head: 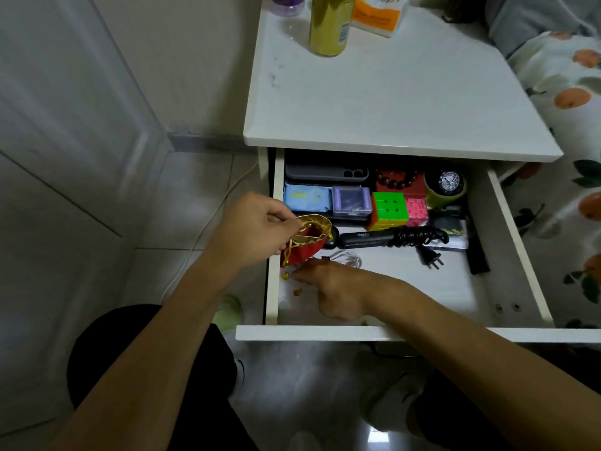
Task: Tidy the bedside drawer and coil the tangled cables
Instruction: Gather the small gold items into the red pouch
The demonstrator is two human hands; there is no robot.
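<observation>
The white bedside drawer (517,222) is pulled out. My left hand (260,222) pinches the gold rim of a small red drawstring pouch (309,244), holding it open over the drawer's left front corner. My right hand (328,288) reaches under the pouch, fingertips at small gold beads (296,291) on the drawer floor; whether it pinches one is hidden. A thin white cable (346,258) lies loosely tangled just behind that hand. A black hair straightener (367,239) with its coiled black cord (416,236) and plug (432,258) lies across the middle.
At the back of the drawer sit a grey phone case (325,172), blue packet (305,198), purple box (351,201), puzzle cubes (390,208), bead bracelet (400,182) and a watch (450,182). A gold can (328,27) and orange carton (377,14) stand on the nightstand. The bed lies right.
</observation>
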